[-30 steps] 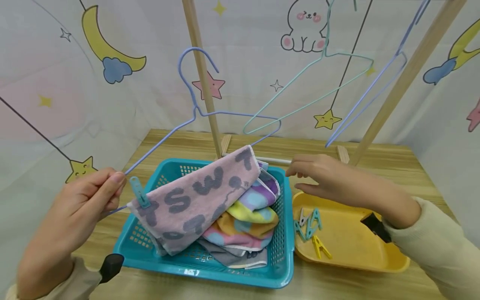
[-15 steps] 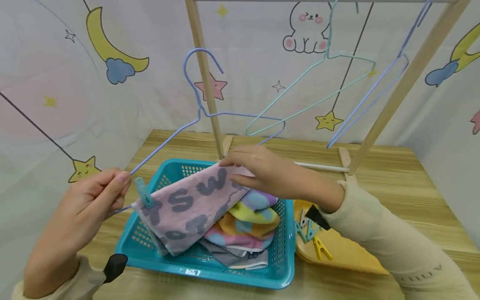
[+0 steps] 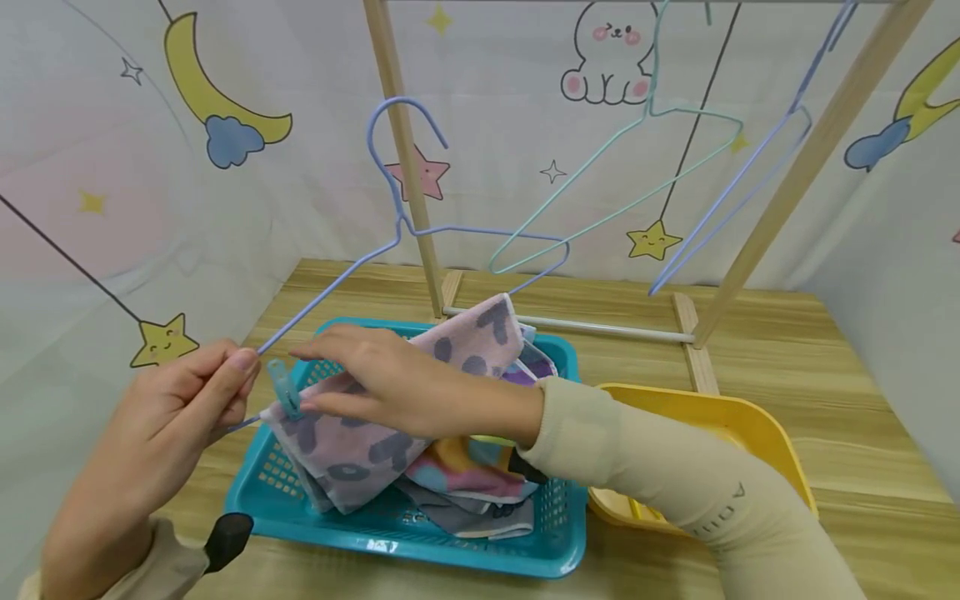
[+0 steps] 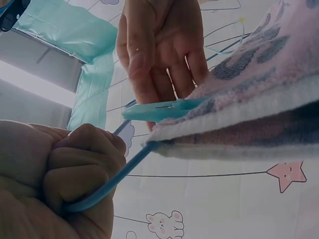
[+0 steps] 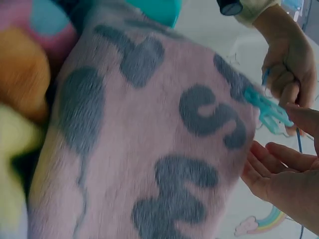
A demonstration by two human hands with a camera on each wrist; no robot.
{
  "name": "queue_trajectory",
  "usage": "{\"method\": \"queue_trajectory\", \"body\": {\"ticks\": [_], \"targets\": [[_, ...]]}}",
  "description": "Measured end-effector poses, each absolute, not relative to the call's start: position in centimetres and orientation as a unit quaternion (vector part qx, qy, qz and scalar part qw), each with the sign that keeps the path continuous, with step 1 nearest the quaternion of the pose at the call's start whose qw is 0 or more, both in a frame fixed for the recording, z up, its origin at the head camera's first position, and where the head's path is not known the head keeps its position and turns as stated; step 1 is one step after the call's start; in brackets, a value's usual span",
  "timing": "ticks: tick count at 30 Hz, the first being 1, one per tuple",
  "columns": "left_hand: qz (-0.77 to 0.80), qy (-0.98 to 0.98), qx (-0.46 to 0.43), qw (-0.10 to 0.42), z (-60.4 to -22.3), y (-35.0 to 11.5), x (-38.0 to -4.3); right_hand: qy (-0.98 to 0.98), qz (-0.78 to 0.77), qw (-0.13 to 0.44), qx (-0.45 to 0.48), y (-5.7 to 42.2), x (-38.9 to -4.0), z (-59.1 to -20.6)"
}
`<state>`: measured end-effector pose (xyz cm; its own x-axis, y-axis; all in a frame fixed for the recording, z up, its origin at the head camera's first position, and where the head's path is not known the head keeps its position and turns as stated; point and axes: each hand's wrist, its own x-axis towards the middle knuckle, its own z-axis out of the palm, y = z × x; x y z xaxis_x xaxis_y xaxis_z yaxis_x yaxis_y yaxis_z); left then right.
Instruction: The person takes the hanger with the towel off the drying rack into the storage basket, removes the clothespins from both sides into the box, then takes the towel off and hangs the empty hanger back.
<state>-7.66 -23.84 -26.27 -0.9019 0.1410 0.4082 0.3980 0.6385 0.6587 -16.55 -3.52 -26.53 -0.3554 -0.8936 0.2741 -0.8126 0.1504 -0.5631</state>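
Note:
My left hand (image 3: 168, 417) grips the left corner of a periwinkle wire hanger (image 3: 330, 287), its hook pointing up. Over the hanger's lower bar hangs a folded pink towel (image 3: 480, 337) with grey letters. A teal clothespin (image 3: 283, 387) clips the towel's left end, close to my left fingers. Reaching across the towel, my right hand (image 3: 397, 383) has its thumb and fingers spread around the clothespin. In the right wrist view, the right thumb is right at the handle end of the clothespin (image 5: 269, 109), and the other fingers extend below it.
Below the towel stands a teal basket (image 3: 382, 548) with a colourful cloth (image 3: 450, 467) and a grey one (image 3: 480, 521). A yellow tray (image 3: 795, 467) sits at right, partly behind my sleeve. A green hanger (image 3: 570, 196) and another periwinkle hanger (image 3: 727, 200) hang from the wooden rack (image 3: 810, 175).
My right hand has moved left from above the yellow tray, across the towel, to the clothespin. My left hand keeps its grip on the hanger, nearly still.

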Motion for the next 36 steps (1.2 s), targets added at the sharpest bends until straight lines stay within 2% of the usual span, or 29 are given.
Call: {"method": "queue_trajectory", "body": {"ticks": [5, 22, 36], "targets": [[-0.391, -0.893, -0.149, 0.169, -26.5, -23.8, -7.6, 0.743, -0.362, 0.066, -0.559, -5.0, -16.1, -26.9], [-0.384, -0.897, -0.139, 0.169, -26.4, -23.6, -7.8, 0.663, -0.466, -0.035, -0.584, -4.8, -16.1, -27.0], [-0.385, -0.897, -0.137, 0.171, -26.5, -24.0, -7.9, 0.669, -0.478, -0.025, -0.569, -1.9, -16.9, -26.1]]}}
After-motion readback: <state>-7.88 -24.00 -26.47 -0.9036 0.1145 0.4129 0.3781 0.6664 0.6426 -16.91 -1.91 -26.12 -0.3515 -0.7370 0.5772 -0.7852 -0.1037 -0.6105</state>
